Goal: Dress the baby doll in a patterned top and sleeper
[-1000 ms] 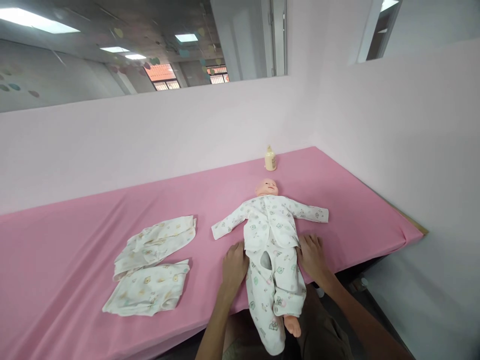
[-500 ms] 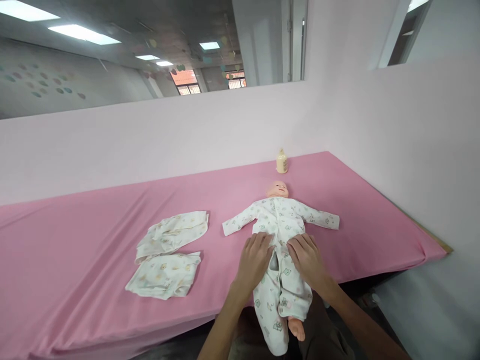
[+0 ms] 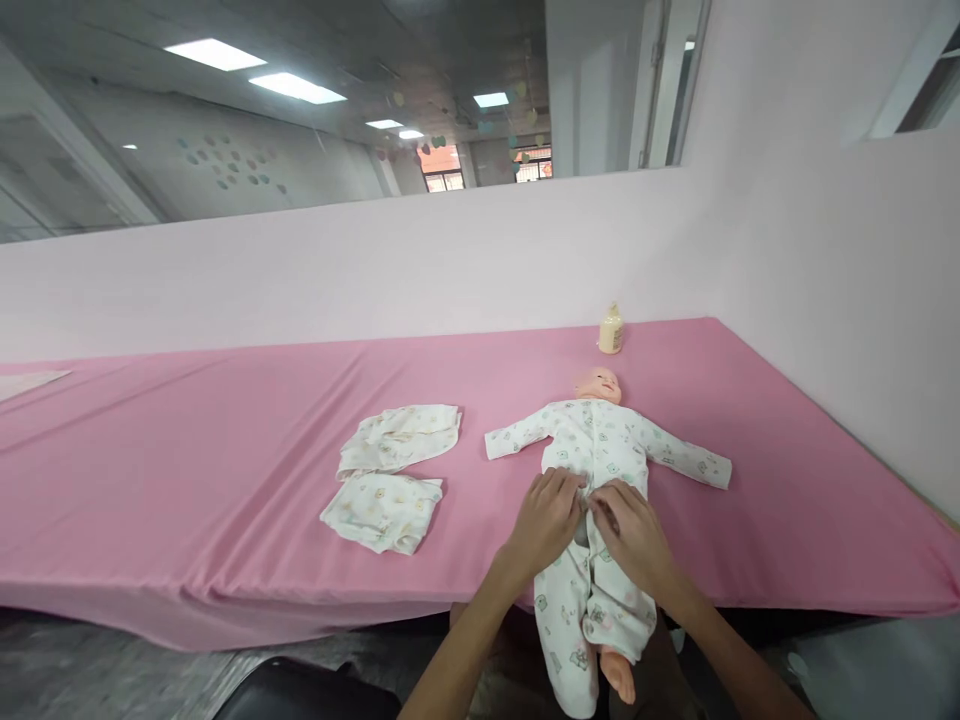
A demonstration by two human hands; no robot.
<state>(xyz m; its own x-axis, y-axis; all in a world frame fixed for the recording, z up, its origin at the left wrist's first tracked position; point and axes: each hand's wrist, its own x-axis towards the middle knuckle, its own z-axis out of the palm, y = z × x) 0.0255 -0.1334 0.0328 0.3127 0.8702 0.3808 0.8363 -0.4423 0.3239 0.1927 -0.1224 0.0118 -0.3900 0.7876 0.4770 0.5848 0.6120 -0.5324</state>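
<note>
l hand & r hand on doll outfit nr waist

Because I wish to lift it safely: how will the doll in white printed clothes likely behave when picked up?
The pinkish, plastic-looking doll probably feels firm: its bare foot looks smooth. Its white cloth sleeves may flop, since no doll hands show at their ends. The legs might swing, for they reach beyond the pink cloth-covered table.

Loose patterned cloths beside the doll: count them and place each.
2 visible: the far cloth nearer the wall and the near cloth nearer the table's front edge, both on the picture's left of the doll. Folds may hide more.
</note>
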